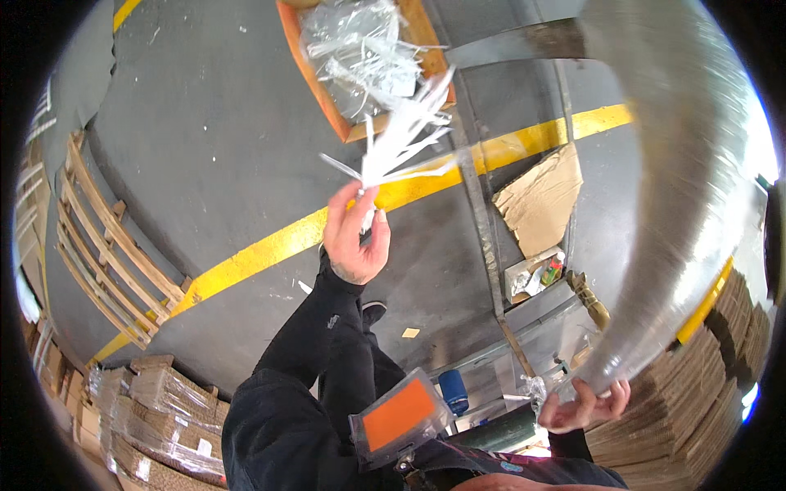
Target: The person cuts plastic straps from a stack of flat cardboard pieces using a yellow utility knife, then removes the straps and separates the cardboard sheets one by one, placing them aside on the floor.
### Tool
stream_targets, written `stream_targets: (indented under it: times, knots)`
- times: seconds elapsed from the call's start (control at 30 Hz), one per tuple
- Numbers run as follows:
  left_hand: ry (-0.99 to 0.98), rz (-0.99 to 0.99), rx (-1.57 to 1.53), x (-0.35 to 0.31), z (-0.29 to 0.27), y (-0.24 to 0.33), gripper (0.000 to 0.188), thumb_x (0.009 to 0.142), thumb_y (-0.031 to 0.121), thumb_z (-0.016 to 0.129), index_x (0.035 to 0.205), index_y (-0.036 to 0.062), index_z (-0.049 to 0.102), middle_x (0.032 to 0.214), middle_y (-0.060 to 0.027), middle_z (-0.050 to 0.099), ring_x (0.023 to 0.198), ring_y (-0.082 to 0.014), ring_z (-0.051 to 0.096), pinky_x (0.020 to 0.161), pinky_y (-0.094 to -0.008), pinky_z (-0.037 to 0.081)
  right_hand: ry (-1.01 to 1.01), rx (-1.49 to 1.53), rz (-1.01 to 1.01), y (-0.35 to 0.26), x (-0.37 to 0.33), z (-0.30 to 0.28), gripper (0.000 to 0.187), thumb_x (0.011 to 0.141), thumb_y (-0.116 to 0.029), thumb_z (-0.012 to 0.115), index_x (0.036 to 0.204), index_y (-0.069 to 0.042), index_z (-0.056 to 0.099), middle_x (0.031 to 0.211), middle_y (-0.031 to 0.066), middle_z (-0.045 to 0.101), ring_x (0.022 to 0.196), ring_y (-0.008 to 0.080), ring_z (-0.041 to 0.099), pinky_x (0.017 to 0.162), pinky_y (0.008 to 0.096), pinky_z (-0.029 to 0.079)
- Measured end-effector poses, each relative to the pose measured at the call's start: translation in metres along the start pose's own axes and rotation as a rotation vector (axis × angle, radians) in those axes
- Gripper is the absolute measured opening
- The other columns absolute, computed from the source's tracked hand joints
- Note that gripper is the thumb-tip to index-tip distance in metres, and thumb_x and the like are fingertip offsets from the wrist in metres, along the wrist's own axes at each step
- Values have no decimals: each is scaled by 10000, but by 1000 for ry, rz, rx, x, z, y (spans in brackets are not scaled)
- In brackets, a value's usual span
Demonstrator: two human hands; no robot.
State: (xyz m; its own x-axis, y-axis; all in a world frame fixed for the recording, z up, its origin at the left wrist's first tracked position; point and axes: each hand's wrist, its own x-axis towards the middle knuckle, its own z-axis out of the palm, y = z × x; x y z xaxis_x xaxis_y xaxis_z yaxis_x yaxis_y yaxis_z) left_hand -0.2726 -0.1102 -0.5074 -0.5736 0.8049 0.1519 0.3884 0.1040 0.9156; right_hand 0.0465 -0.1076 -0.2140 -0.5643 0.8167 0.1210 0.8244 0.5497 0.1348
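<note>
From the person's head, one fisheye camera is facing down, viewing nearby hands and farther floor.

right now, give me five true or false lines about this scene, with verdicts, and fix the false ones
1. The left hand holds white strips. True.
2. The right hand grips the white strips too. False: it is at the lower end of the clear plastic film.
3. The orange-walled box contains crumpled clear plastic. True.
4. The wooden pallet is on the right side of the picture. False: it is at the left.
5. The brown cardboard piece is to the right of the left hand. True.
</note>
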Motion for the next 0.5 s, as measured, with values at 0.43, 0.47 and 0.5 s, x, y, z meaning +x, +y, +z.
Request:
stream_targets:
  times: [0.43,0.47,0.5]
  knots:
    - [-926,-358,429,71,-30,108,234,900,239,637,898,5,639,839,-227,660,832,-421,653,750,-518,502,-14,345,198,5,9,-40,357,684,-294,767,958,-112,628,1255,131,498,1253,341,438,1072,547,344]
    - [-935,-169,509,57,-56,158,269,908,233,608,838,-25,641,733,-225,649,717,-397,667,669,-498,517,-31,395,261,-1,-1,-44,344,706,-282,749,971,-96,633,1286,149,502,1277,350,434,1089,550,333]
    - [-897,15,608,40,-86,194,321,916,228,579,778,-55,643,626,-223,638,603,-372,680,588,-478,532,-64,360,265,-8,-3,-54,335,716,-281,744,971,-90,639,1309,160,491,1299,360,416,1095,553,327]
